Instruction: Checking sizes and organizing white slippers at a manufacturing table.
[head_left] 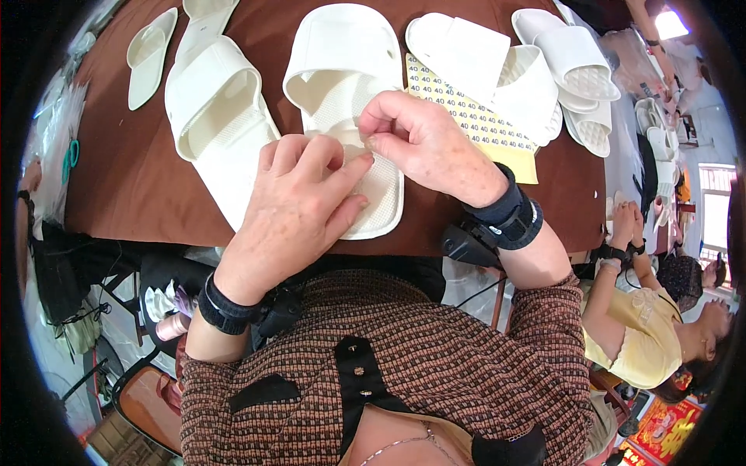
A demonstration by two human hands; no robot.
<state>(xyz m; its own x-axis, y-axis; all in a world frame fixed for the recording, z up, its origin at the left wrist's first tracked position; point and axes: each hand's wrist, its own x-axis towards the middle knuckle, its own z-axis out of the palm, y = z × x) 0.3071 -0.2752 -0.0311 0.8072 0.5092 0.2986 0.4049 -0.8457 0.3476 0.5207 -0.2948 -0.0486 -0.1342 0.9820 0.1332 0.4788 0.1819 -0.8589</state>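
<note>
A white slipper [342, 35] lies on the brown-covered table with its strap away from me, and both hands are over its insole. My right hand [435, 144] is closed, thumb and forefinger pinched above the insole; whatever is between them is too small to make out. My left hand [299, 198] rests on the slipper's left edge, thumb and forefinger apart and the other fingers bent, its forefinger tip close to the right fingertips. To the left lies a second white slipper [206, 101]. A yellow sheet of small printed stickers [466, 116] lies to the right, partly under other slippers.
More white slippers [575, 62] overlap at the far right of the table, and a single slipper [151, 58] lies far left. Turquoise-handled scissors [71, 159] are at the left edge. A co-worker in a yellow top [641, 334] sits to the right. A chair [148, 396] stands lower left.
</note>
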